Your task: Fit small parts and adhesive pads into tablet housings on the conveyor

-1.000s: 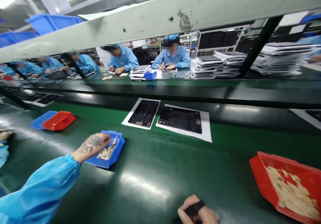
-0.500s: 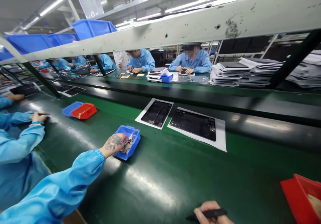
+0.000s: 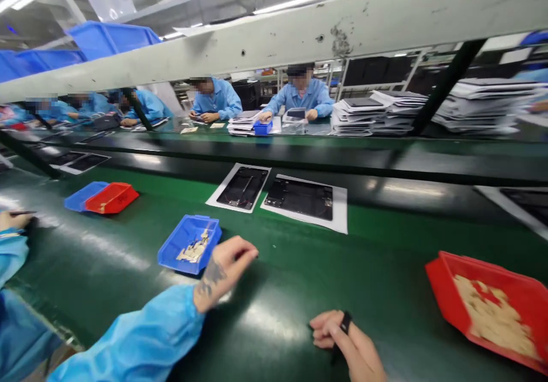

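My left hand (image 3: 230,265), in a blue sleeve, is above the green bench (image 3: 274,290), just right of a blue bin (image 3: 169,250) with small pale and dark pieces in it. Its thumb and fingers are pinched together, and a tiny dark speck shows at the tips; what it is I cannot make out. Low in the middle, my right hand (image 3: 342,339) has its fingers curled round a slim black pen-like tool (image 3: 345,322), mostly hidden by the hand. A red bin (image 3: 447,296) full of small beige pieces stands to its right.
Beyond my hands, two opened tablets (image 3: 244,187) (image 3: 302,199) lie on white sheets. Another dark panel (image 3: 528,202) is at the right edge. Red (image 3: 113,198) and blue bins stand left, near a co-worker's hand (image 3: 12,220). A rail (image 3: 274,45) crosses overhead; people work opposite.
My left hand has come out of the blue bin and moved right. My right hand has risen further into view, its tool turned more upright. The view has swung right.
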`<state>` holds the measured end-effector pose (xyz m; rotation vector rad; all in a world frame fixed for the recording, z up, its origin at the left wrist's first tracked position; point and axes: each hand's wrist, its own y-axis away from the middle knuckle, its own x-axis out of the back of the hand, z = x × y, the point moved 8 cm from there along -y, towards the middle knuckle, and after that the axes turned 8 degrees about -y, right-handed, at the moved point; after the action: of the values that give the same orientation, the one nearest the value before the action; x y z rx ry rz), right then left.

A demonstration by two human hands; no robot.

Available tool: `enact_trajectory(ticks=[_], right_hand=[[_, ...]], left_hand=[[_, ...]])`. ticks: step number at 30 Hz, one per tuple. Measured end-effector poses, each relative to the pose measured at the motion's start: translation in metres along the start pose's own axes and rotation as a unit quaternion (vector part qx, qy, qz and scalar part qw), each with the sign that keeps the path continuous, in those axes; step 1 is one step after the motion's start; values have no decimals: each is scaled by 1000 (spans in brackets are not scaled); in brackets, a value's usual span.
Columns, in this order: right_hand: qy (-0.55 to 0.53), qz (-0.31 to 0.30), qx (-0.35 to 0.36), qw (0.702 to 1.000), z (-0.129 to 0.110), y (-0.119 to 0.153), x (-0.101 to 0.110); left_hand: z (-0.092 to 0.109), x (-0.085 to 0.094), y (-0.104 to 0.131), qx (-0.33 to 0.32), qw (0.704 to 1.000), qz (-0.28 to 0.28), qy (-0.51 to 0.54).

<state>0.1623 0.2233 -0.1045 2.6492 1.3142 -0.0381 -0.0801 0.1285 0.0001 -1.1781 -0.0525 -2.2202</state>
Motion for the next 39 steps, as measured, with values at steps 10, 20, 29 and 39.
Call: enact_trajectory(ticks=[10,20,29,39], right_hand=[[-52,48,8,997,-36,-4,11],[-27,55,-103,993,-14,-14,23],[78,47,-91,992,-9,-15,28],[211,28,87,973,-44,-13,21]], left_hand=[[129,-95,44,-361,932,34,11],[77,-125,26,-63,940,-151,298],[55,-148,27,132,866,-245,415],[67,-154,34,124,830,-270,472]])
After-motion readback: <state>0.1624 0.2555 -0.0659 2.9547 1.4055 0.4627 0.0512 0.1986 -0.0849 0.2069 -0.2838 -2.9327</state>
